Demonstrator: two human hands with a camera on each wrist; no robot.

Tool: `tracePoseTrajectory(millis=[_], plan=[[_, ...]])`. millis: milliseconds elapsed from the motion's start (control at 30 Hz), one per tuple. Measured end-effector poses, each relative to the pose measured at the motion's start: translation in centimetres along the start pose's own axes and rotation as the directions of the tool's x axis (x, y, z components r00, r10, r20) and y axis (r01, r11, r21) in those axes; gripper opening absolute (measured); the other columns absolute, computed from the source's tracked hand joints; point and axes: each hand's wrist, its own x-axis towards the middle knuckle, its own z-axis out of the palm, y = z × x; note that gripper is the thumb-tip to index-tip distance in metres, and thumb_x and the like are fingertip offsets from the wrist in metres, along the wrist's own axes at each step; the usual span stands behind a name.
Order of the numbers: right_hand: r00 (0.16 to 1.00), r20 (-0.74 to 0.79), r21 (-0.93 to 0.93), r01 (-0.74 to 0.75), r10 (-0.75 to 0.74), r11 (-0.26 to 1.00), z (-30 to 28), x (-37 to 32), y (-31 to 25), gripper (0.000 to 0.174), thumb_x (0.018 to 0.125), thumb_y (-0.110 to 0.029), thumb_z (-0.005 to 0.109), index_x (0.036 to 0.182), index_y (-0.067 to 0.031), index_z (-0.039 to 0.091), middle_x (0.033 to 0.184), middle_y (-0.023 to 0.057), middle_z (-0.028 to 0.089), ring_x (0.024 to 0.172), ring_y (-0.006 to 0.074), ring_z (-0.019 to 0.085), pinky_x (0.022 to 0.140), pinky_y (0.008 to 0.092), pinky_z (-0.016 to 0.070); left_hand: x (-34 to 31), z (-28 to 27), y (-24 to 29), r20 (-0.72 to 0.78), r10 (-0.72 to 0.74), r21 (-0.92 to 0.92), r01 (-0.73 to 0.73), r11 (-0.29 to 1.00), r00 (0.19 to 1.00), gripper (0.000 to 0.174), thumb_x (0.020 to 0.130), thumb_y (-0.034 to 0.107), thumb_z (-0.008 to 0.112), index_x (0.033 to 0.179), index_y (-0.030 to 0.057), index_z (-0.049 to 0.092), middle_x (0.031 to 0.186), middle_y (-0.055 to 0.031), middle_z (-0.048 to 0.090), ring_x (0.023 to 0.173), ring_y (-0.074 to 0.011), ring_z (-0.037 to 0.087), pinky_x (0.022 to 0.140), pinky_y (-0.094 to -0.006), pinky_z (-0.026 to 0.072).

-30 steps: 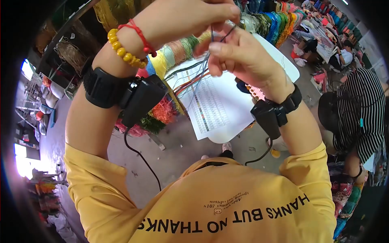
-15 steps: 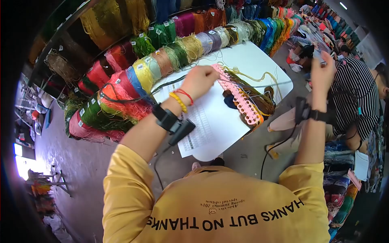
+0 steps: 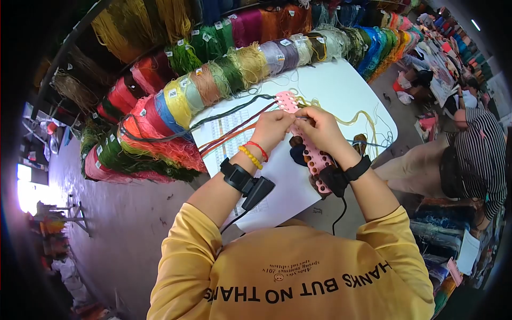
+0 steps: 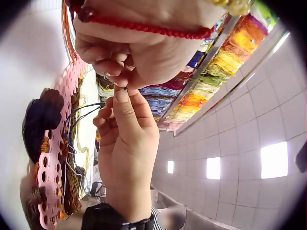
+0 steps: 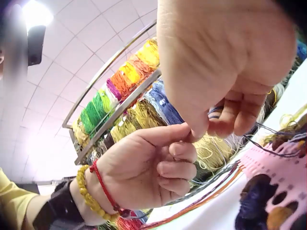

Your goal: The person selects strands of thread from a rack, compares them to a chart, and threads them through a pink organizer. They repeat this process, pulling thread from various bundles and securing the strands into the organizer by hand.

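Observation:
Both hands meet at the fingertips over a pink perforated thread card (image 3: 319,160) on a white table. Thumb and index finger of my left hand (image 3: 271,130), which wears a red cord and yellow beads, pinch at the meeting point. From the right, my right hand (image 3: 322,128) pinches there too. A dark thread (image 5: 271,147) passes round the right hand's fingers and trails off beside the card. Its pinched end is mostly hidden between the fingertips. Navy and brown thread bundles (image 4: 36,127) hang from the card's holes.
Printed chart sheets (image 3: 256,213) lie under the card, crossed by red, orange and dark strands (image 3: 229,140). Skeins of coloured thread (image 3: 213,85) line racks behind the table (image 3: 341,80). At the right a person in a striped shirt (image 3: 480,154) bends over.
The hands were raised close to the head camera with thread between them. Then the right hand swung far out to the right, and now it is back against the left hand above the card.

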Motion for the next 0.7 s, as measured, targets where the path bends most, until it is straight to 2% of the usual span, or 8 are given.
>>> tracePoseTrajectory(millis=[100,233,400,433,533,700], plan=[[0.998,-0.043,0.0,0.042,-0.042,0.999,0.1,0.7,1.2,0.012,0.081,-0.013,0.06,0.085,-0.0015,0.062,0.075,0.0103,0.061,0.061,0.019,0.057,0.057,0.0287,0.0447,1.2,-0.4,-1.7,0.046,-0.032,-0.101,0.036,0.994,0.998,0.018,0.087,0.02,0.057,0.084,0.0034,0.064,0.065,0.0011,0.055,0.052,-0.0058,0.046,0.048,-0.019,0.0362],[0.994,-0.11,-0.032,0.02,-0.023,0.999,0.3,1.5,3.5,0.012,0.08,-0.013,0.059,0.085,-0.0022,0.062,0.076,0.0125,0.061,0.064,0.0254,0.058,0.06,0.0319,0.0455,1.4,-0.6,-2.5,-0.083,-0.117,0.028,0.12,0.992,0.99,0.019,0.088,0.019,0.055,0.093,0.0021,0.063,0.077,-0.0019,0.06,0.064,-0.0088,0.058,0.054,-0.0189,0.0429],[0.999,-0.043,-0.153,0.026,-0.033,0.988,1.1,2.1,4.6,0.011,0.081,-0.013,0.056,0.081,-0.0022,0.058,0.077,0.016,0.06,0.07,0.0341,0.058,0.062,0.0386,0.0457,2.7,-0.3,-3.2,-0.065,-0.212,-0.025,0.21,0.977,0.975,0.023,0.089,0.016,0.051,0.105,0.0011,0.058,0.088,-0.0045,0.064,0.077,-0.0135,0.065,0.061,-0.0212,0.0496],[0.999,-0.02,-0.187,0.026,-0.031,0.982,1.3,2.2,4.7,0.011,0.082,-0.013,0.055,0.081,-0.0021,0.057,0.077,0.0165,0.06,0.072,0.0352,0.057,0.063,0.04,0.0456,3.0,-0.2,-3.1,-0.023,-0.227,-0.029,0.227,0.974,0.974,0.022,0.088,0.013,0.05,0.106,0.0013,0.057,0.088,-0.0052,0.064,0.074,-0.0131,0.065,0.062,-0.0216,0.0503],[0.998,-0.012,-0.255,0.053,-0.058,0.965,1.6,2.2,5.1,0.012,0.082,-0.013,0.053,0.08,-0.0021,0.055,0.077,0.017,0.059,0.073,0.0363,0.057,0.064,0.0423,0.0453,3.4,0.4,-3.1,-0.053,-0.269,-0.241,0.249,0.938,0.962,0.014,0.083,0.005,0.049,0.093,-0.0009,0.057,0.079,-0.0084,0.063,0.066,-0.016,0.065,0.055,-0.0239,0.0497],[0.993,-0.032,-0.303,0.102,-0.117,0.948,1.6,2.4,5.6,0.013,0.083,-0.015,0.052,0.08,-0.003,0.055,0.079,0.0165,0.058,0.074,0.0363,0.057,0.064,0.0437,0.0456,3.6,0.9,-2.6,-0.044,-0.217,-0.191,0.205,0.96,0.975,0.015,0.083,0.002,0.047,0.094,-0.0014,0.057,0.076,-0.0082,0.062,0.062,-0.0151,0.063,0.053,-0.0231,0.0487]])
